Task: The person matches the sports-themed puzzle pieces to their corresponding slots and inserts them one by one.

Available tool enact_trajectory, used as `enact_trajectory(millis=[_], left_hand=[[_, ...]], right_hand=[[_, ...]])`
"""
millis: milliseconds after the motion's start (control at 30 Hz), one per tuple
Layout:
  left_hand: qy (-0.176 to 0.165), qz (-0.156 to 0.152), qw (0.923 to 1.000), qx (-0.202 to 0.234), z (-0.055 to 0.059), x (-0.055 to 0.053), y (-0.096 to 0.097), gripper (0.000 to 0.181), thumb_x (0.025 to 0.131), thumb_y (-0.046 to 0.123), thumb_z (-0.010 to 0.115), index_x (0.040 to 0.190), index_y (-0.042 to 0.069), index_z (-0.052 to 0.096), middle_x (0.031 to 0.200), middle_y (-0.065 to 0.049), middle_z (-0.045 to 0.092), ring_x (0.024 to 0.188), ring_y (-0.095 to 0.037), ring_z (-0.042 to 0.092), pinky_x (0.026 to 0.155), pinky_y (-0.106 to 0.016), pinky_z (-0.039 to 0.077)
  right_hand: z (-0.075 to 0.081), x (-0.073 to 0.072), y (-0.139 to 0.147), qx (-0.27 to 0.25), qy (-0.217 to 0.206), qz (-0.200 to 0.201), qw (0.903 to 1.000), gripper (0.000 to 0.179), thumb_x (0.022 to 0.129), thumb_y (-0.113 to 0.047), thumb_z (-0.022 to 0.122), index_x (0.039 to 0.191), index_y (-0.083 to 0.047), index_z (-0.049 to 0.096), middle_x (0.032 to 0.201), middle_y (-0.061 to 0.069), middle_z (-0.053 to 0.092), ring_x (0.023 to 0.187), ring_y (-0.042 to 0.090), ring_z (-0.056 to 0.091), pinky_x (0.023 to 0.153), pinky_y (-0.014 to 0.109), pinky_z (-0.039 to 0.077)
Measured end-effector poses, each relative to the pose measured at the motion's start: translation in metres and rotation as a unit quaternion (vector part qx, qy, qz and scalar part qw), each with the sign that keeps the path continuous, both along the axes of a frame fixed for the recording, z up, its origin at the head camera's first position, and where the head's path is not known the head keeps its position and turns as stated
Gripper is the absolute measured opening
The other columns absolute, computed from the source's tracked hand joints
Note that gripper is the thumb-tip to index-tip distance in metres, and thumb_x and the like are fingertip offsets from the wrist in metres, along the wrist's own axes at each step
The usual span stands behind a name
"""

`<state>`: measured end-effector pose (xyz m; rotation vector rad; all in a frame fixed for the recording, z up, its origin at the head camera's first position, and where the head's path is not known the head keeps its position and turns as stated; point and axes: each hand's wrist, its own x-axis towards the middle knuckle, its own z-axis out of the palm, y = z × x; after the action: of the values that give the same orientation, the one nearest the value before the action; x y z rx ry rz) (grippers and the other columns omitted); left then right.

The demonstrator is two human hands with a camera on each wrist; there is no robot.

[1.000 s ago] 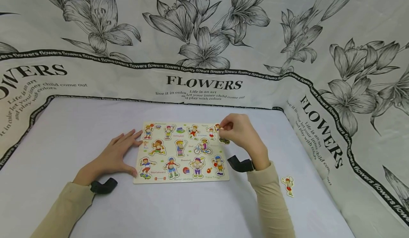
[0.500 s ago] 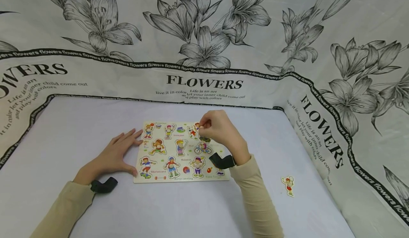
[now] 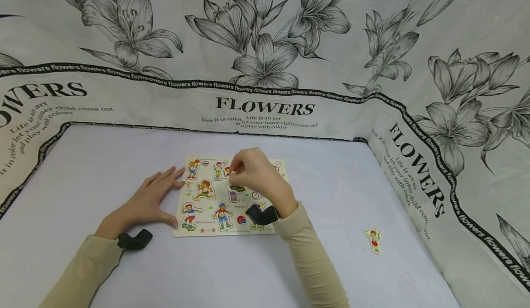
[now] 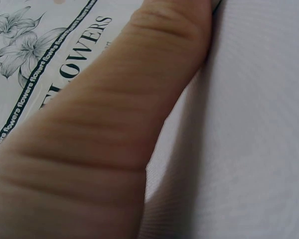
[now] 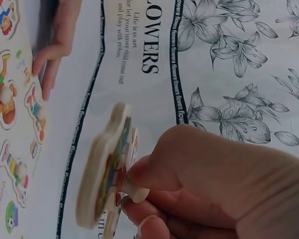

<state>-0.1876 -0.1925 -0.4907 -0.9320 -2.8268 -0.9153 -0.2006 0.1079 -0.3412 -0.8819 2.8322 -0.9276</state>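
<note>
A wooden knob puzzle board point(image 3: 207, 231) printed with sports figures lies flat on the table. My left hand point(image 3: 142, 202) rests at the board's left edge, fingers spread and touching it. Above the board's middle, my right hand point(image 3: 258, 172) pinches a puzzle piece point(image 5: 102, 174) by its small wooden knob point(image 5: 135, 192). The piece is tilted in the right wrist view, showing its thick pale edge; its picture is mostly hidden. My right hand covers the upper right part of the board. Only a close part of the left hand point(image 4: 99, 109) fills the left wrist view.
A loose puzzle piece of a figure in red with a racket point(image 3: 374, 241) lies on the white tablecloth point(image 3: 331, 179) at the right. Flower-printed cloth walls point(image 3: 265, 110) stand behind and at the sides. A black wrist camera mount point(image 3: 262, 215) sits on each wrist.
My right hand has moved left across the board with the puzzle piece, from its upper right corner to above the middle. The left hand and the loose piece stay put.
</note>
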Motion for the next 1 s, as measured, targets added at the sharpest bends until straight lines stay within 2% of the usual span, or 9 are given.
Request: enact_trajectory(millis=[400, 767, 1000], left_hand=[[-0.004, -0.001, 1.0, -0.003, 0.0, 0.0, 0.0, 0.114, 0.051, 0.074, 0.082, 0.139, 0.007, 0.051, 0.162, -0.01, 0.026, 0.15, -0.037, 0.014, 0.117, -0.06, 0.012], [0.004, -0.004, 1.0, 0.002, -0.001, 0.0, -0.001, 0.115, 0.053, 0.072, 0.082, 0.142, 0.007, 0.049, 0.162, -0.01, 0.027, 0.149, -0.037, 0.015, 0.116, -0.06, 0.013], [0.004, -0.004, 1.0, 0.003, -0.001, 0.001, 0.0, 0.114, 0.053, 0.072, 0.082, 0.141, 0.006, 0.05, 0.162, -0.011, 0.027, 0.149, -0.038, 0.016, 0.116, -0.06, 0.013]], right_hand=[[-0.019, 0.008, -0.032, -0.008, -0.02, 0.034, 0.9992, 0.009, 0.075, 0.002, 0.067, 0.075, -0.007, 0.07, 0.072, 0.002, 0.064, 0.058, 0.008, 0.051, 0.054, 0.017, 0.045], [-0.039, 0.015, -0.056, 0.022, -0.013, 0.071, 0.9971, 0.006, 0.074, -0.003, 0.07, 0.078, -0.007, 0.072, 0.07, -0.003, 0.063, 0.062, 0.005, 0.051, 0.056, 0.013, 0.043], [-0.054, 0.016, -0.068, 0.057, -0.038, 0.072, 0.9951, 0.005, 0.074, -0.007, 0.074, 0.076, -0.01, 0.071, 0.066, -0.007, 0.057, 0.057, 0.001, 0.047, 0.049, 0.012, 0.039]])
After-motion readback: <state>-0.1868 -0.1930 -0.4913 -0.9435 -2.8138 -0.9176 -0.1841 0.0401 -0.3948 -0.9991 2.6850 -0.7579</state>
